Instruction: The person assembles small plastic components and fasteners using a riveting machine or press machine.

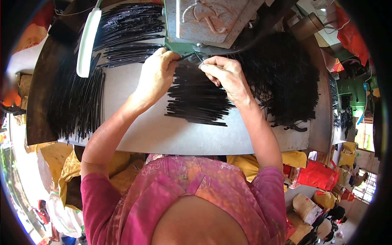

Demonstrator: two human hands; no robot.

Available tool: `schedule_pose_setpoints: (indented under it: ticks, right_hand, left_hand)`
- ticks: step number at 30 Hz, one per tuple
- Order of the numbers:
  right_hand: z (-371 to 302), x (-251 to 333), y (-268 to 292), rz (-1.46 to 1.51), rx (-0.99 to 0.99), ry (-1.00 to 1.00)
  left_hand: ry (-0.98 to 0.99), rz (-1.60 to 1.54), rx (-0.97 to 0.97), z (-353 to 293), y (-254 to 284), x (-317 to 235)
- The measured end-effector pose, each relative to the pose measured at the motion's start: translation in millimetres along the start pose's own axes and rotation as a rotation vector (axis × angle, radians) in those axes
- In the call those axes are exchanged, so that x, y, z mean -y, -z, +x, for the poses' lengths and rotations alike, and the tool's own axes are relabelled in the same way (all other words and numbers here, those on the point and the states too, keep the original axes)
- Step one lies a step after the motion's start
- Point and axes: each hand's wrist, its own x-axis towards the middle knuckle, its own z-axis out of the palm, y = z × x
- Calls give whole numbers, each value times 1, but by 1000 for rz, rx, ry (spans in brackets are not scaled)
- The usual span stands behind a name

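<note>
My left hand (157,73) is closed, thumb and fingers pinching one end of a thin black rod (186,56) just under the head of a green and grey machine (212,20). To its right my right hand (225,75) is closed too, its fingertips pinched at a fine thin strand (199,56) that runs up to the machine's working point. What happens right at that point is too small to make out. Below and between my hands a pile of thin black rods (200,96) lies crosswise on the pale metal tabletop (179,139).
Bundles of black rods (130,28) lie at the far left, and more rods (77,106) stand along the left edge. A large tangled black heap (281,77) covers the right side. A white lamp (88,45) hangs at the left. Red bags (316,174) sit beyond the right edge.
</note>
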Motion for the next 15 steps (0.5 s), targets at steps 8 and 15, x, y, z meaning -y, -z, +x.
schedule_pose_setpoints:
  ticks: [8,15]
  right_hand:
    - [0,-1,2,43,-43,-4]
    - [3,0,0,115,-31,-38]
  left_hand:
    - [-37,0,-78,2,-3,4]
    - [-13,-62,-46,2,-6,3]
